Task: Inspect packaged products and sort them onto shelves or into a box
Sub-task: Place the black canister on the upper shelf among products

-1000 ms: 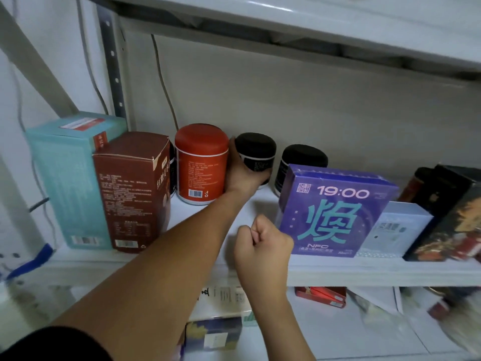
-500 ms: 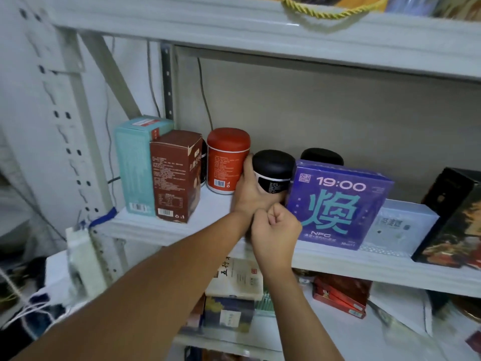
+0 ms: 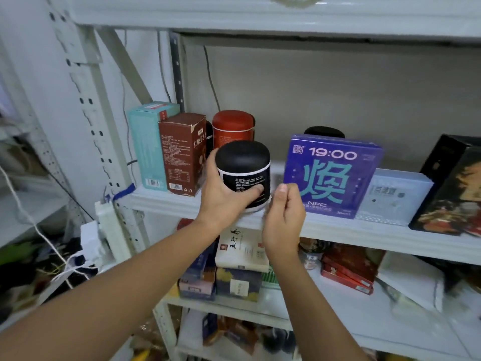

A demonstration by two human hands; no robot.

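Note:
My left hand (image 3: 221, 194) grips a black round can (image 3: 243, 168) with a white band and small white print, held in the air at the front edge of the white shelf (image 3: 364, 234). My right hand (image 3: 282, 214) sits just right of the can's lower edge, fingers loosely curled, thumb and forefinger near its base; it holds nothing that I can see. Behind stand a red can (image 3: 233, 128) and a second black can (image 3: 324, 131), mostly hidden by a purple box (image 3: 331, 175) marked 19:00.
A teal box (image 3: 145, 144) and a brown box (image 3: 182, 152) stand at the shelf's left end. A pale blue box (image 3: 395, 196) and a dark printed box (image 3: 453, 188) stand right. The lower shelf carries stacked books and red packs (image 3: 348, 272). A perforated upright (image 3: 86, 100) rises left.
My left hand lifted the black can off the back of the shelf and brought it forward to the front edge. My right hand loosened from a fist and came up beside the can.

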